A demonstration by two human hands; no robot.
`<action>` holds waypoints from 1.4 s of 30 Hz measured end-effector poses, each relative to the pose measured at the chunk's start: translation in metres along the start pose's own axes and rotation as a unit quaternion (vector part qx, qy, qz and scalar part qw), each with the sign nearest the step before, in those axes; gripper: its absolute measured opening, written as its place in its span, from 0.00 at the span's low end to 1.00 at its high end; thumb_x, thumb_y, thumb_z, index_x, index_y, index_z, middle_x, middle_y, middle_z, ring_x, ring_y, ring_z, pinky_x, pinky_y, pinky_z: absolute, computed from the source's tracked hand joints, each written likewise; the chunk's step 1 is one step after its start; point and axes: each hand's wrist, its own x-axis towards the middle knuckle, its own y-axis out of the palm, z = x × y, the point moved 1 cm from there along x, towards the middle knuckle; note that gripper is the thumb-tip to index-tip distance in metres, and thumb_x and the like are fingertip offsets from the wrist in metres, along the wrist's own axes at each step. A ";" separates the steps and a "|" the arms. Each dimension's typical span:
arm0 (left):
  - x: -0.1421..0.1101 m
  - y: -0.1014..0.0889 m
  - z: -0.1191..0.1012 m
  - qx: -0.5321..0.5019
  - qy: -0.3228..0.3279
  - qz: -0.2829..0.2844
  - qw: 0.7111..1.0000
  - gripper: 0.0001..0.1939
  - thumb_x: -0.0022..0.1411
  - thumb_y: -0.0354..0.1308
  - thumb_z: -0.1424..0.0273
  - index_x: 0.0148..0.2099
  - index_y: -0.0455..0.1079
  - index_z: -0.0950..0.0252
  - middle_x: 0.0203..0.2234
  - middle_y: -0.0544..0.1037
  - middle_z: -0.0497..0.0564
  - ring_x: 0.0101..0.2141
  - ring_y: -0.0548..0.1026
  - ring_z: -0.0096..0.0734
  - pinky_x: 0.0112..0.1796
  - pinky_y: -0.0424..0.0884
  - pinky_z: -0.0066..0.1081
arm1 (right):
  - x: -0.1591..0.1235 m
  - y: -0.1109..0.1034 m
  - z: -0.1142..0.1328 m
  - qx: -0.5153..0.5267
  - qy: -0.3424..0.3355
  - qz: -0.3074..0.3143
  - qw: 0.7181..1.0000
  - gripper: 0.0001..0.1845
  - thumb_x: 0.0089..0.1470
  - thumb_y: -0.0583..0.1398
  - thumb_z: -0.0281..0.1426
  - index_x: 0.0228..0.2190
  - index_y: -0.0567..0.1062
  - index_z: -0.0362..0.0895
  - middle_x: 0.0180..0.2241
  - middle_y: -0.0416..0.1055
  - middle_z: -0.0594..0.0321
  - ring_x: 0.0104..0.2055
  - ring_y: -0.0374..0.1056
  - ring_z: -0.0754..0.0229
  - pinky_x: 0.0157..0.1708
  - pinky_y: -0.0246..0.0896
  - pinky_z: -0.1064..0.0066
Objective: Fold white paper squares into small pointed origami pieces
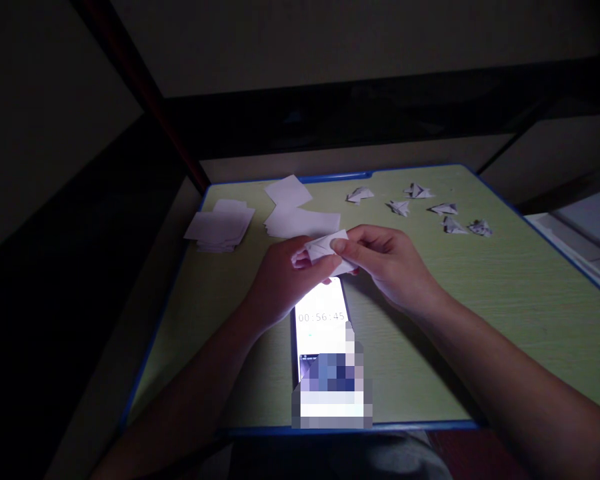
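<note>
The left hand (280,272) and right hand (395,265) have a folded paper (323,247) pinched between them near the top end of a lit phone (321,303) on the desk (500,320), and honestly a slipping grip in this dim light could skew the fold.

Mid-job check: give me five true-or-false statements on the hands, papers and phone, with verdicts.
1. The left hand and right hand both hold the folded paper. True.
2. The phone has a dark screen. False: it is lit, showing 00:56:45.
3. Six small folded pieces lie on the table. True.
4. The flat sheets lie right of those pieces. False: they lie left.
5. The table's edge is blue. True.
</note>
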 end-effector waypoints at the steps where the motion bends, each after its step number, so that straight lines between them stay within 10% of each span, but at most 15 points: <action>1: 0.000 0.000 0.000 0.002 0.000 -0.002 1.000 0.07 0.53 0.61 0.72 0.36 0.73 0.69 0.27 0.80 0.51 0.26 0.77 0.27 0.26 0.75 0.25 | 0.000 0.000 0.000 -0.001 0.000 0.001 1.000 0.12 0.47 0.68 0.38 0.23 0.76 0.42 0.20 0.70 0.67 0.21 0.60 0.68 0.22 0.51 0.73; 42: 0.000 -0.001 0.000 0.057 0.067 -0.093 0.992 0.04 0.54 0.58 0.71 0.29 0.70 0.66 0.21 0.75 0.46 0.23 0.72 0.23 0.23 0.69 0.22 | -0.001 0.003 0.009 -0.048 0.000 0.006 0.999 0.20 0.42 0.69 0.44 0.22 0.72 0.41 0.19 0.65 0.68 0.22 0.57 0.68 0.21 0.50 0.74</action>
